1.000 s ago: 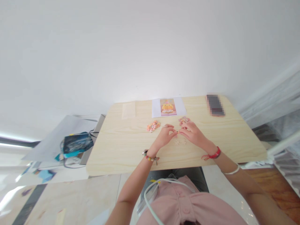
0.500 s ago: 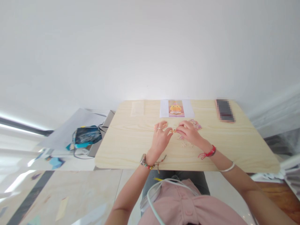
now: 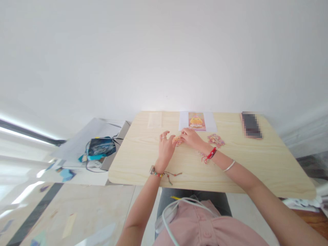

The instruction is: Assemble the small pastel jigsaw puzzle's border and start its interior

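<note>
My left hand (image 3: 166,147) rests on the light wooden table (image 3: 246,164), fingers partly spread, its thumb and forefinger beside a small pile of orange and yellow pieces (image 3: 176,139). My right hand (image 3: 191,138) has crossed to the same pile and its fingertips pinch at it; what they hold is too small to make out. A second pile of pink pieces (image 3: 216,140) lies to the right of my right wrist. A printed picture of a yellow figure (image 3: 196,121) lies just beyond both hands.
A phone (image 3: 251,125) lies at the table's far right. A pale translucent sheet (image 3: 154,119) sits far left on the table. Left of the table, a blue bag with cables (image 3: 98,148) lies on a grey surface. A white wall stands behind.
Both hands moved left from the middle of the table to the orange pile. The right hand left the pink pile, which now lies uncovered. The camera view shifted slightly.
</note>
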Tool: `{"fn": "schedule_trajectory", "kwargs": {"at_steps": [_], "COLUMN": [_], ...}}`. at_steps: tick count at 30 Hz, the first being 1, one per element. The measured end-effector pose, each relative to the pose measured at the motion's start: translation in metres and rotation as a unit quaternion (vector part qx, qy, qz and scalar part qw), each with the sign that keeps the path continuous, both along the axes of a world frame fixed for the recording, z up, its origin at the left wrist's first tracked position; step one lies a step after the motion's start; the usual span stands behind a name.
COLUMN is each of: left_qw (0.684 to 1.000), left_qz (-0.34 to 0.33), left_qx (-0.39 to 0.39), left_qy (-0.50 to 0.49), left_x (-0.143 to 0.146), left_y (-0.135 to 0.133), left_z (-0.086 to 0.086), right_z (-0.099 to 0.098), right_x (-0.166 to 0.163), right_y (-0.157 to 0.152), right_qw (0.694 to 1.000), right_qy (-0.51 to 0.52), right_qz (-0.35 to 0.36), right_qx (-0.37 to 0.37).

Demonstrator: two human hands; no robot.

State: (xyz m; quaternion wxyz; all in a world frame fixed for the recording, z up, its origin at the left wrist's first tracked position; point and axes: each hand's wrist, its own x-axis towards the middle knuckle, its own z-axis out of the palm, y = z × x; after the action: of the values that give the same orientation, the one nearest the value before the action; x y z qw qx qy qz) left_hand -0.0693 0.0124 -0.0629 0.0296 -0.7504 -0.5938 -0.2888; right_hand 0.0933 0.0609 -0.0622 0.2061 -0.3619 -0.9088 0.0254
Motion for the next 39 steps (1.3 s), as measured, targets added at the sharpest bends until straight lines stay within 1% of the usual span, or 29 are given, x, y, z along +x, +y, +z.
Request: {"fn": "schedule_trajectory", "kwargs": {"at_steps": [4, 7, 9, 11, 13, 15, 18, 21, 23, 25, 28, 32, 34, 35, 37, 39], "left_qw": [1.000, 0.999, 0.998, 0.995, 0.992, 0.988, 0.985, 0.984, 0.983, 0.983, 0.983, 0.986, 0.987, 0.988, 0.988, 0.988], "left_qz": [-0.004, -0.033, -0.064, -0.095, -0.120, -0.142, -0.158, -0.161, -0.165, -0.169, -0.171, -0.161, -0.152, -0.151, -0.153, -0.155], "left_qx": [-0.005, -0.020, -0.029, -0.037, -0.047, -0.060, -0.076, -0.078, -0.075, -0.074, -0.070, -0.023, 0.001, 0.008, 0.013, 0.011], "left_qy": [-0.003, -0.005, -0.004, 0.001, 0.008, 0.012, 0.013, 0.016, 0.017, 0.010, -0.015, -0.044, -0.044, -0.041, -0.033, -0.026], "left_x": [0.002, 0.009, 0.018, 0.029, 0.041, 0.052, 0.063, 0.065, 0.064, 0.061, 0.061, 0.067, 0.071, 0.072, 0.074, 0.076], "left_y": [-0.011, -0.025, -0.034, -0.040, -0.042, -0.042, -0.038, -0.035, -0.032, -0.031, -0.030, -0.032, -0.032, -0.032, -0.031, -0.030], "left_z": [0.003, 0.004, 0.003, 0.001, -0.002, -0.005, -0.009, -0.013, -0.014, -0.013, -0.010, -0.002, 0.003, 0.006, 0.010, 0.014], "right_z": [0.007, 0.011, 0.010, 0.008, 0.006, 0.004, 0.001, -0.002, -0.004, -0.005, -0.006, -0.002, 0.002, 0.004, 0.007, 0.010], "right_x": [0.011, 0.035, 0.055, 0.073, 0.083, 0.084, 0.076, 0.069, 0.067, 0.068, 0.069, 0.071, 0.072, 0.073, 0.077, 0.083], "right_y": [-0.011, -0.029, -0.041, -0.051, -0.060, -0.066, -0.071, -0.073, -0.073, -0.072, -0.070, -0.067, -0.068, -0.069, -0.073, -0.078], "right_qw": [0.998, 0.996, 0.996, 0.997, 0.997, 0.996, 0.996, 0.997, 0.998, 0.997, 0.986, 0.950, 0.935, 0.932, 0.937, 0.951], "right_qy": [0.052, 0.080, 0.072, 0.040, 0.008, -0.011, -0.028, -0.035, -0.021, 0.015, 0.107, 0.222, 0.244, 0.247, 0.246, 0.234], "right_qz": [-0.024, -0.027, -0.030, -0.026, -0.026, -0.030, -0.043, -0.053, -0.052, -0.054, -0.074, -0.117, -0.127, -0.131, -0.136, -0.135], "right_qx": [-0.017, -0.022, -0.039, -0.063, -0.079, -0.082, -0.067, -0.043, -0.042, -0.060, -0.108, -0.188, -0.224, -0.230, -0.208, -0.152]}}
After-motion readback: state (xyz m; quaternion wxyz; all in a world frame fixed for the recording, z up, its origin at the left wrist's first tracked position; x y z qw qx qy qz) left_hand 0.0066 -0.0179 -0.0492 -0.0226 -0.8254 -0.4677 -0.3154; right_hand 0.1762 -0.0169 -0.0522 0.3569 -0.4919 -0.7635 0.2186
